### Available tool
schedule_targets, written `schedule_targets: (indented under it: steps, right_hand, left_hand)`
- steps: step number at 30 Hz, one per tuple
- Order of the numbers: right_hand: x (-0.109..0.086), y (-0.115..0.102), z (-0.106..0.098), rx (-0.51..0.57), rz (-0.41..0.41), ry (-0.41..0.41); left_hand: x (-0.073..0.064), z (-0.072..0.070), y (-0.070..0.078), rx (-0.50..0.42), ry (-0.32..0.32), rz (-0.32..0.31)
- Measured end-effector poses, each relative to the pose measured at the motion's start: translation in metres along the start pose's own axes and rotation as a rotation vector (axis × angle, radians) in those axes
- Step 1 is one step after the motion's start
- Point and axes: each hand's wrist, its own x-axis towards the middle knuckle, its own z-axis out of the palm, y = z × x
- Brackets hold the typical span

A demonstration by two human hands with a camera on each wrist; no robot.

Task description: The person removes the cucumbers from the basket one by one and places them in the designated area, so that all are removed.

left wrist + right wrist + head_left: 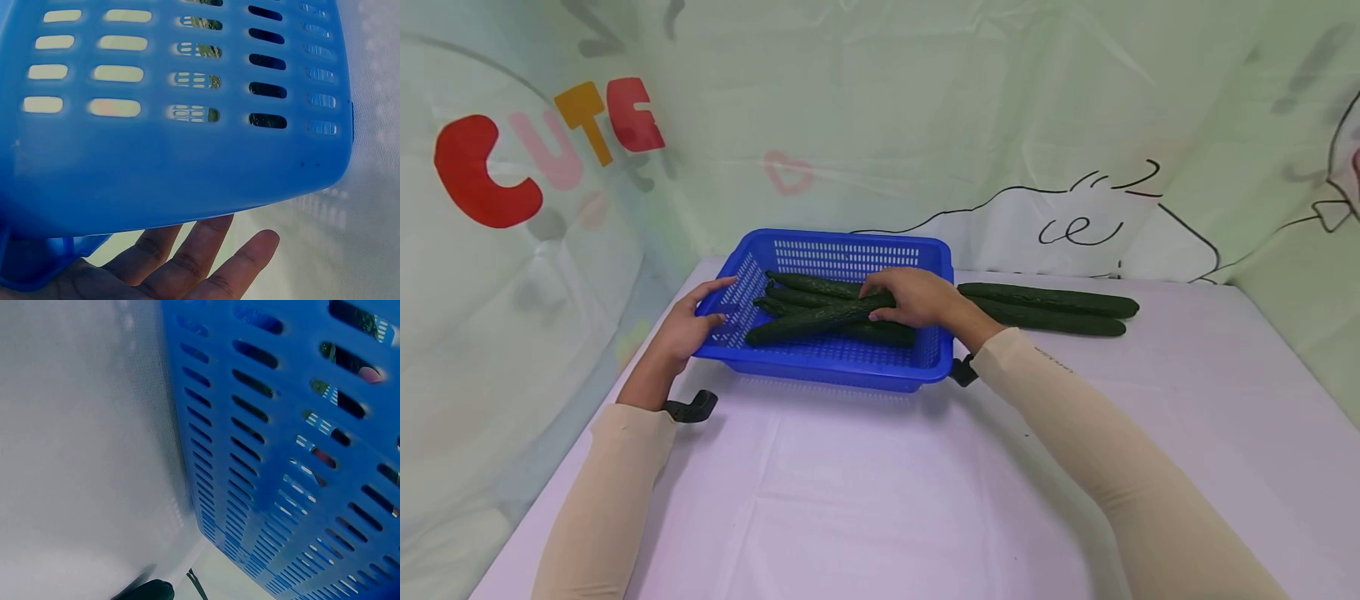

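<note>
Beige sleeves reach up from the lower left and lower right of the frame, over a pale tablecloth that fills much of its lower half. Just left of centre stands a blue slotted basket; the plastic looks thin, so I'd expect it to be light and a bit springy, best taken by its rim. Several long cucumbers lie crossed in a loose heap inside it, and two more cucumbers lie side by side to the right, on the tablecloth. They look firm and fairly weighty, with ridged skin that should give some grip; bent hard, one could probably snap, so mid-length, near the balance, seems the wise hold. The right hand has its thumb and fingers closed about the topmost cucumber, towards its right end. The left hand rests at the basket's left rim, thumb and fingers spread and fairly straight, not clenched. Smallest of all, a dark wrist mount juts out beneath the left sleeve.
</note>
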Motion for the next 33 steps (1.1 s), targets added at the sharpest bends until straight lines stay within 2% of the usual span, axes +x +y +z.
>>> schedule_targets:
  steps: [16,25,33]
  right_hand:
    - [-0.0011,-0.0009,-0.0006,-0.008,0.027,0.010]
    - [-0.0017,-0.0004,-0.0003,-0.026,-0.005,0.068]
    - [-0.0037,0.0006,-0.0001,-0.045,0.028,0.159]
  left_hand:
    - [-0.0006,-0.0009,0.0000,-0.010,-0.002,-0.012]
    - [-0.0011,-0.0010,0.0000,-0.001,0.002,-0.004]
    - [-0.0015,0.0000,0.0001,-0.002,0.007,-0.004]
